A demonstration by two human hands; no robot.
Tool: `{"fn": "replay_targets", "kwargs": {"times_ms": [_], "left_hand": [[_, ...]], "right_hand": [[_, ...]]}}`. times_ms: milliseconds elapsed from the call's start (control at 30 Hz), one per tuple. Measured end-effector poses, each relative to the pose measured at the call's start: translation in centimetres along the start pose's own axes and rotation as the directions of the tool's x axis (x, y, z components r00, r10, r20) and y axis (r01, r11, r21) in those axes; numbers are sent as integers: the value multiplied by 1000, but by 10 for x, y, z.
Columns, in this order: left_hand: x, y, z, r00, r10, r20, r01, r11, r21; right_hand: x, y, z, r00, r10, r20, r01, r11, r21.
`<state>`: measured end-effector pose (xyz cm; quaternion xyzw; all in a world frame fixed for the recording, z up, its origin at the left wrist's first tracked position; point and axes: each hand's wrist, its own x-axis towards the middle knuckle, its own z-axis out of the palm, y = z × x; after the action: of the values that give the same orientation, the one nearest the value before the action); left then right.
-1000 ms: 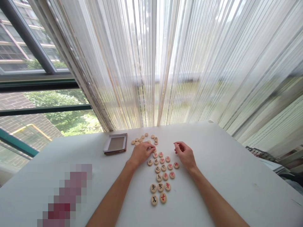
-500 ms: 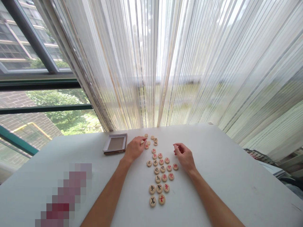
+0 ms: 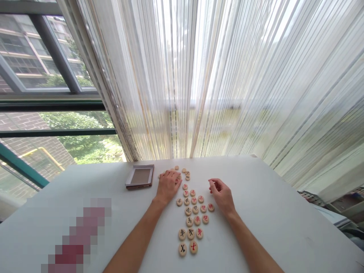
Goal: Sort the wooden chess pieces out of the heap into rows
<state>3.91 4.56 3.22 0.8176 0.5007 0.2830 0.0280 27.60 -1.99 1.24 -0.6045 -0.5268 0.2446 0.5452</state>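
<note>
My left hand [image 3: 168,184] lies palm down over a loose group of xiangqi pieces at the far middle of the white table, its fingers stretched forward and partly covering them. A red-marked piece [image 3: 176,181] shows at its fingertips, and a pale blank-faced piece [image 3: 176,167] is just beyond. My right hand [image 3: 220,189] rests on the table, fingers curled in and thumb against them; I see nothing in it. Between my forearms, round wooden pieces with red or black characters run in short rows, from a black-marked piece [image 3: 182,249] up to a red-marked piece [image 3: 185,187].
Left of my left hand sits a shallow open box [image 3: 140,186]. A blurred, pixelated patch [image 3: 76,235] covers part of the table [image 3: 284,227] at left. String curtains [image 3: 199,94] hang behind the table's far edge, beside an open window [image 3: 57,132].
My left hand has gone from a thumb-and-finger reach beside the far pieces to lying over them with fingers extended. My right hand keeps its curl. The view has tilted slightly.
</note>
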Motion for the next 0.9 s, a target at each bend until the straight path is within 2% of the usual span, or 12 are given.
{"fn": "replay_targets", "kwargs": {"times_ms": [200,400,567,667,767,900], "left_hand": [[-1,-10,9,998,11,-56,-12,1000,-18],[1,-8,15,995,26,-98,-34,996,-80],[2,-2,-4,989,58,-134,-80,984,-160],[-6,4,-19,987,74,-146,-109,963,-245],[-21,8,-29,993,33,-112,-84,871,-483],[-49,11,-35,996,-89,27,80,671,-737]], "right_hand": [[0,0,1,1000,-10,1,10,1000,-2],[0,-1,0,1000,-15,-5,15,1000,-11],[-2,-5,0,999,-39,-30,38,999,-39],[-7,-11,2,998,-68,-17,67,996,-52],[-17,-24,7,990,-141,29,143,987,-74],[-36,-45,15,944,-291,154,302,952,-56]]}}
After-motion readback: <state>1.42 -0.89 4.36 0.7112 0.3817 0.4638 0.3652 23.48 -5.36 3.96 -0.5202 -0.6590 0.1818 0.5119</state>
